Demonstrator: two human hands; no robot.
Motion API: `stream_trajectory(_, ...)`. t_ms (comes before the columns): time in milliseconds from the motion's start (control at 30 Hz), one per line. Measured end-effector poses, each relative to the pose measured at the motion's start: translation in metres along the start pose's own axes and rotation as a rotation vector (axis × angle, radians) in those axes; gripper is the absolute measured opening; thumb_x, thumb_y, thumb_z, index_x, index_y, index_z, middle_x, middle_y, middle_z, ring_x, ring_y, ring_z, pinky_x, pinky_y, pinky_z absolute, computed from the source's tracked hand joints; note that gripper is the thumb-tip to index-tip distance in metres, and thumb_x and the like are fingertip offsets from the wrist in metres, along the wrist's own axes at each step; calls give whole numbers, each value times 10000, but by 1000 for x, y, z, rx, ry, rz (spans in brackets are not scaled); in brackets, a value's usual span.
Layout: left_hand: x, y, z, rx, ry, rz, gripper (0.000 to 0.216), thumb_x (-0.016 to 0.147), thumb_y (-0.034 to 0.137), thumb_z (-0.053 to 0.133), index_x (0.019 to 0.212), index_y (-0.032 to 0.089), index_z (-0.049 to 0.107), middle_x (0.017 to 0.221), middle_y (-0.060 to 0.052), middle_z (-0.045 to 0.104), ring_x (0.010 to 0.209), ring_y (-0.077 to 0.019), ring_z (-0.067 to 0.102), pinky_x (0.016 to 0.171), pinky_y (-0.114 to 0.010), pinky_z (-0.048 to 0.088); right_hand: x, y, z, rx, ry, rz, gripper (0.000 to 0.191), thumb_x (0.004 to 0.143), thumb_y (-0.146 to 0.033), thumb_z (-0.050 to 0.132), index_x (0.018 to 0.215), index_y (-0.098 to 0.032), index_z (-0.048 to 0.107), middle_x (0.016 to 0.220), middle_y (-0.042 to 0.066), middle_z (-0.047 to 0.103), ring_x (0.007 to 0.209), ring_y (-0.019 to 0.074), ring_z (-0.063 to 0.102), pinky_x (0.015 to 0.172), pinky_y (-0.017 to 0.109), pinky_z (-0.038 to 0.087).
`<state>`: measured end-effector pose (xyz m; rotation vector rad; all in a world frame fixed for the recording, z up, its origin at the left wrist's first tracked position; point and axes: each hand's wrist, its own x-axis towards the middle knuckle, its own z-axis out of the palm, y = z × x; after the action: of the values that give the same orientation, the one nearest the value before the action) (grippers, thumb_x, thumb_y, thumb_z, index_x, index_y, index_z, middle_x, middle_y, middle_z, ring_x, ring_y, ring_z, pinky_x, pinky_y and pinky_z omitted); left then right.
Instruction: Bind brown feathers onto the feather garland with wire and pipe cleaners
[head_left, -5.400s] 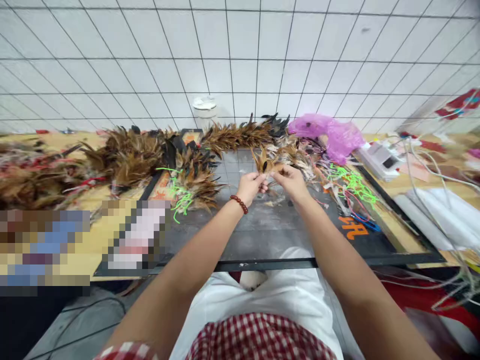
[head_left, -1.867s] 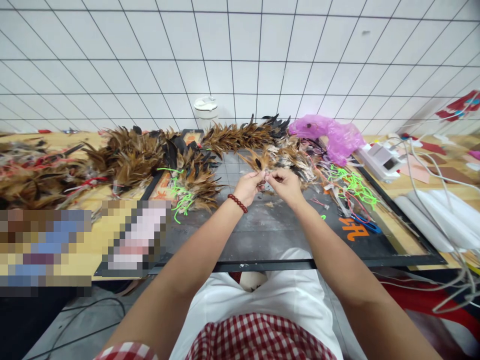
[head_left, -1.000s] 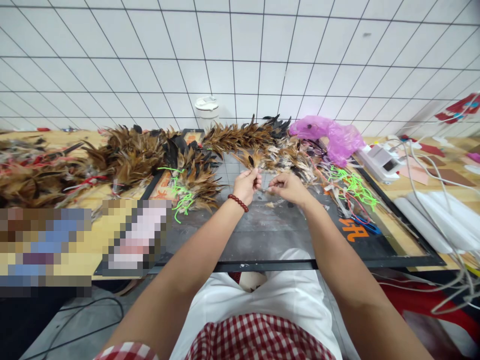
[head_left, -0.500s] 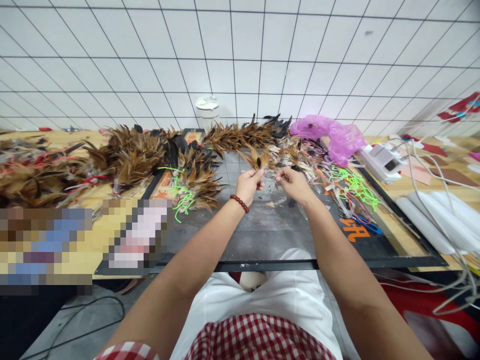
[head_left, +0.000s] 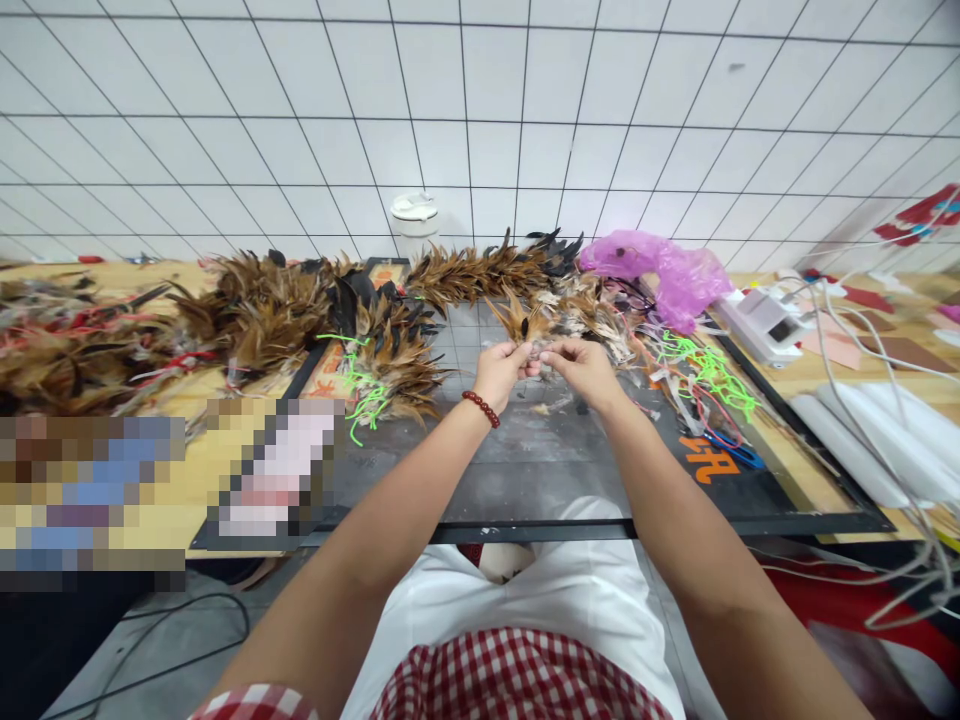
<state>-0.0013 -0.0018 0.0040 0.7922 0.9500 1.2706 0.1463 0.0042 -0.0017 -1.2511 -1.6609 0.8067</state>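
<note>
My left hand (head_left: 501, 368), with a red bead bracelet at the wrist, is pinched shut on the stems of a small bunch of brown feathers (head_left: 519, 320) that fans up from its fingertips. My right hand (head_left: 581, 366) is closed beside it, fingertips meeting the left hand's at the base of the same bunch. Both hands hover over a dark cutting mat (head_left: 540, 470). A loose heap of brown and pale feathers (head_left: 589, 312) lies just behind my right hand.
Long piles of brown and black feathers (head_left: 255, 310) run along the table's left and back. Green cord (head_left: 360, 395) lies left of the mat and more green cord (head_left: 709, 365) on the right. A pink plastic bag (head_left: 664, 270), a white device (head_left: 761, 315), cables and a white cup (head_left: 414, 215) stand behind.
My right hand has come back to the left hand, so the fingertips meet at the feather bunch again after being slightly apart. The bunch stays in my left hand.
</note>
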Motion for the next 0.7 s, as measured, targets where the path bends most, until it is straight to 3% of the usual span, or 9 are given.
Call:
stream_trajectory(133,-2,4,0,-13,38,-16,146,840,163,615,714,91,613,684,-44,667,532,-82,605,575,-226,512,-2,-5,-5,-83,67,-34,194,751,-357,574,747,-173,633,614,-19,538,582,118,439,600,258,364)
stream_trajectory(300,-1,4,0,38,26,-31,154,831,167,631,703,85,607,650,-43,653,511,-81,594,556,-227,509,-3,-6,-5,-239,50,-115,122,771,-276,554,733,-187,628,650,-5,581,622,134,487,631,258,380)
stream_trajectory(567,-4,4,-2,270,-167,-125,213,789,163,676,612,84,589,545,-26,598,430,-71,535,463,-206,445,-5,-6,-3,-501,69,-281,152,833,-233,532,795,-200,676,838,58,675,846,196,595,785,304,420)
stream_trajectory(700,0,7,-4,242,-53,-19,168,804,129,638,643,96,603,522,9,558,415,-57,500,425,-184,398,-3,-2,-7,-546,133,-203,174,828,-216,544,903,-192,699,897,71,673,845,200,593,768,307,423)
